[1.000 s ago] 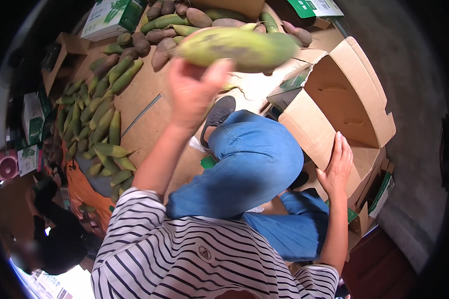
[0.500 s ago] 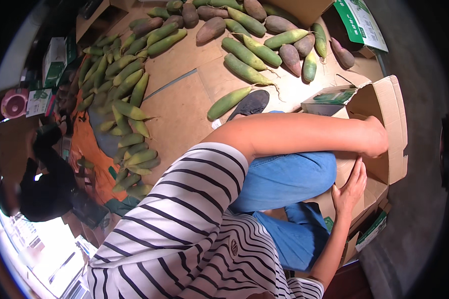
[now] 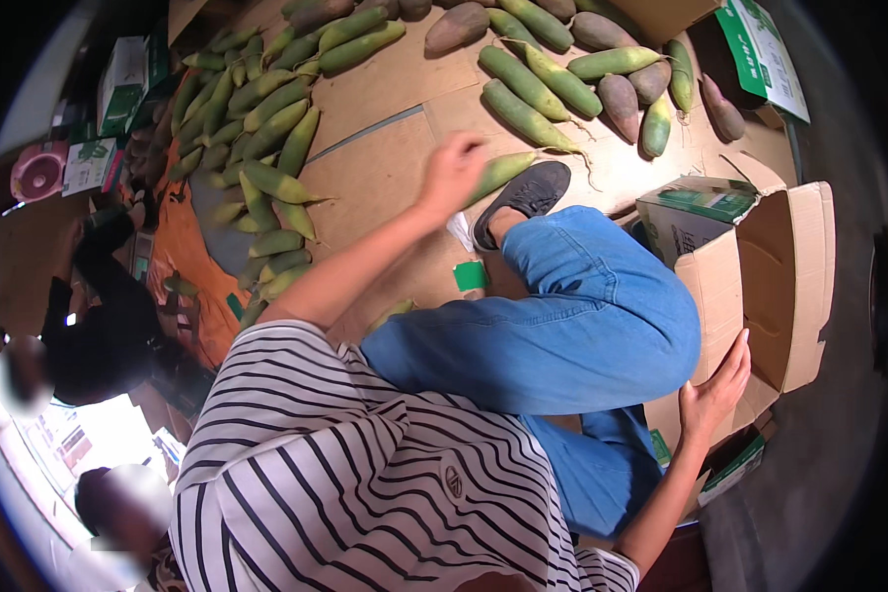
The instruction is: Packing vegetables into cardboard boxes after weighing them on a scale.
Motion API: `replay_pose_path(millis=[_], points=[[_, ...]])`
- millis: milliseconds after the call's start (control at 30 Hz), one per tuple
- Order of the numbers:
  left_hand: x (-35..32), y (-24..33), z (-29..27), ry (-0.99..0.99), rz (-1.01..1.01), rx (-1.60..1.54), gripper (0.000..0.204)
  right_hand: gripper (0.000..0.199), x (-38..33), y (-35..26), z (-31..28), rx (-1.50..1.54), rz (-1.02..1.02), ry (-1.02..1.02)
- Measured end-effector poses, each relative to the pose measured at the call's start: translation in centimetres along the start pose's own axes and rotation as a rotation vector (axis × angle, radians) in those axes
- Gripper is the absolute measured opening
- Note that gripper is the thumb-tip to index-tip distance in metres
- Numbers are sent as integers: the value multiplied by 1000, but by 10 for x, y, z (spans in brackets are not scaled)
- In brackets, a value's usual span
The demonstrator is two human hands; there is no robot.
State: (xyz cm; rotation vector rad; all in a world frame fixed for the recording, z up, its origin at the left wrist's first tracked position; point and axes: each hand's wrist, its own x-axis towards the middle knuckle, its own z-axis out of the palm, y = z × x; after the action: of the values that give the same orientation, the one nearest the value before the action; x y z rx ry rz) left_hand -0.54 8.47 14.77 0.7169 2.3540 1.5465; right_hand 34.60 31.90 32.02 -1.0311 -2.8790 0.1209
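Observation:
My left hand (image 3: 454,173) reaches over the cardboard floor beside my dark shoe (image 3: 535,189). Its blurred fingers look partly curled at the near end of a long green radish (image 3: 504,174), which they hide; whether they grip it I cannot make out. At the right, my right hand (image 3: 715,390) lies with fingers stretched out along the side of a cardboard box (image 3: 715,296). That box is tipped toward the right with its flaps spread, and its brown inside shows.
Green radishes (image 3: 523,84) and purplish radishes (image 3: 619,106) lie ahead; a larger heap (image 3: 266,128) spreads along the left. An orange sheet (image 3: 183,247) lies beyond it. Two other people (image 3: 99,345) are at the far left. A green and white carton (image 3: 765,59) stands at the upper right.
My left hand has left the box and swung left to the green radish by my shoe. My right hand has stayed at the box. The view has shifted slightly.

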Motion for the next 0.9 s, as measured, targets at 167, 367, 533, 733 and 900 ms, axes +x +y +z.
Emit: replay_pose_path(millis=[167, 367, 533, 733, 900], points=[[-51, -138, -142, 33, -549, 840, 33, 94, 1, 2, 7, -53, -28, 39], [-49, -177, -201, -890, -502, 1423, 37, 93, -11, 6, 10, -105, -5, 45], [-55, -221, -220, -900, -729, 1368, 35, 94, -2, 3, 11, -89, 6, 53], [-56, -223, -216, -925, -539, 1330, 30, 90, 0, 1, 10, -107, 13, 48], [-49, -167, -165, -481, -240, 1025, 17, 85, -1, 2, 7, -108, 30, 19]])
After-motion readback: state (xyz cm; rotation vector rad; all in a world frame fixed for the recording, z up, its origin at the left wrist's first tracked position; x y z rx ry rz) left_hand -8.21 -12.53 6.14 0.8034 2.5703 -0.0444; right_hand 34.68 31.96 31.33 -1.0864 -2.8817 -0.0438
